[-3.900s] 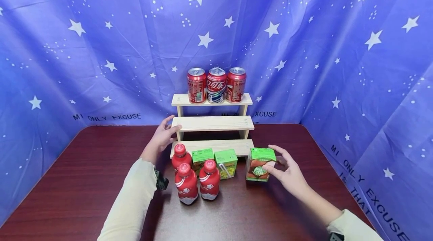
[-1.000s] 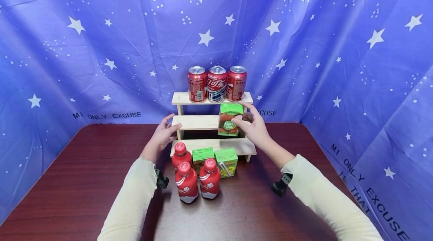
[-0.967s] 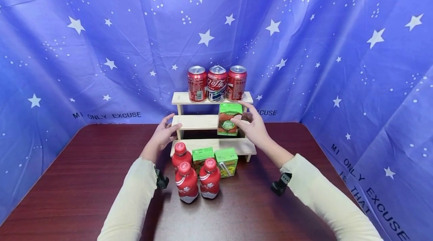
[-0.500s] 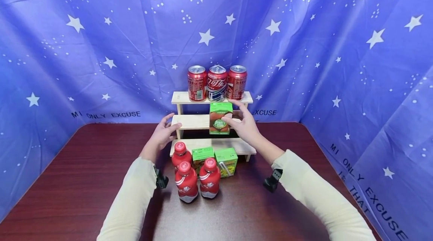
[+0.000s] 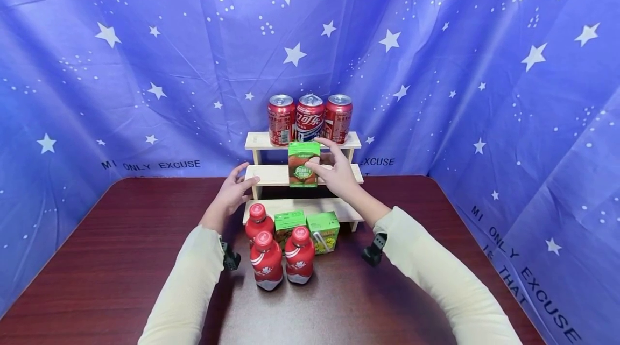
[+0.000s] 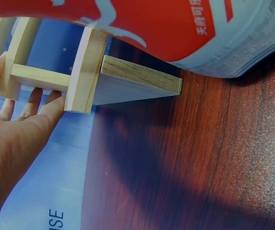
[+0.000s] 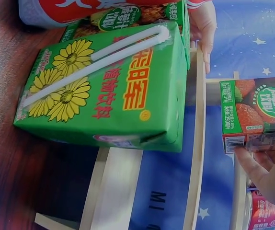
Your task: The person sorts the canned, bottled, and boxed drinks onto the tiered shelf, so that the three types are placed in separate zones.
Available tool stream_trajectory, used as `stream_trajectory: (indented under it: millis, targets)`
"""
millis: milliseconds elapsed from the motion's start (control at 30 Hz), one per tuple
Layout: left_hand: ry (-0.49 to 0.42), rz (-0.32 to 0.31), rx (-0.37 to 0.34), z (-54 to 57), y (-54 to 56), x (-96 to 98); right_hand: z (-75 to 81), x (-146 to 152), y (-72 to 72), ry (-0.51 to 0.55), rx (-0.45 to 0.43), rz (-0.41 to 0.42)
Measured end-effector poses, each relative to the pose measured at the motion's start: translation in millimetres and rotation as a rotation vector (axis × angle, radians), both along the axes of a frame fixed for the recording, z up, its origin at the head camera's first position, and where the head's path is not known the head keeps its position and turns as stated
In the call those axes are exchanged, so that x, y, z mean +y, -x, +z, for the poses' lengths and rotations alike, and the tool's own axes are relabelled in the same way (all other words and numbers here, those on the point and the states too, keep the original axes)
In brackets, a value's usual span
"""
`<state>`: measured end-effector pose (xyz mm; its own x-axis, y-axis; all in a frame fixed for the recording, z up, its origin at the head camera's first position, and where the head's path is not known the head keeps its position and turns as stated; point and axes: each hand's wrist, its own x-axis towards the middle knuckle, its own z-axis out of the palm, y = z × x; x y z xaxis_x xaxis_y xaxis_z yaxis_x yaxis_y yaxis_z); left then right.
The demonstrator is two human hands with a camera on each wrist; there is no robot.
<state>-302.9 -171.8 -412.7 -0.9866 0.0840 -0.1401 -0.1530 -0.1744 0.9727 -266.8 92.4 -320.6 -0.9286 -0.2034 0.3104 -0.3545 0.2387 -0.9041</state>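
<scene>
Here's the right hand [image 5: 337,172] pinching a juice box [image 5: 303,164] between thumb and fingers, while the left hand [image 5: 234,192], apart from it, grips the wooden shelf [image 5: 273,174] by one end, cans [image 5: 310,119] standing just beyond the right fingertips.

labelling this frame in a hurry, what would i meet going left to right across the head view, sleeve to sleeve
Cream fabric left sleeve → left hand → green-topped rectangular drink carton with reddish fruit pictures → right hand gripping it → cream fabric right sleeve.
</scene>
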Motion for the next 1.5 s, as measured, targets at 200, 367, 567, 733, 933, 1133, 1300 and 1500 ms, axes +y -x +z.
stream_trajectory:
  millis: [200, 367, 567, 733, 933, 1133, 1300, 1500]
  targets:
    - [-0.001, 0.0, 0.001, 0.5, -0.7, 0.0, -8.9, -5, 10.4, 0.0, 0.032, 0.01]
    - [-0.001, -0.002, -0.006, 1.8, -1.9, -0.1, -10.3, -9, 13.3, 0.015, 0.038, 0.022]
    - [0.012, -0.002, 0.022, -2.2, -1.4, -0.9, -10.7, -17, 16.0, 0.021, 0.032, 0.029]
    - [-0.009, -0.018, 0.082, -9.1, -0.4, -5.0, -11.7, -25, 18.8, 0.023, 0.025, 0.026]
    - [0.011, -0.009, 0.039, -6.4, 2.8, -2.1, -13.1, -33, 24.2, 0.063, 0.029, 0.017]
    - [-0.006, 0.005, -0.022, -0.3, 2.2, -1.0, -13.6, -41, 30.7, 0.069, 0.032, 0.003]
    - [-0.006, 0.005, -0.02, 1.2, -0.1, -0.5, -13.4, -47, 33.8, 0.077, 0.004, -0.024]
    - [0.001, 0.008, -0.019, 1.7, -0.1, 0.6, -16.5, -51, 37.8, 0.064, -0.003, -0.057]
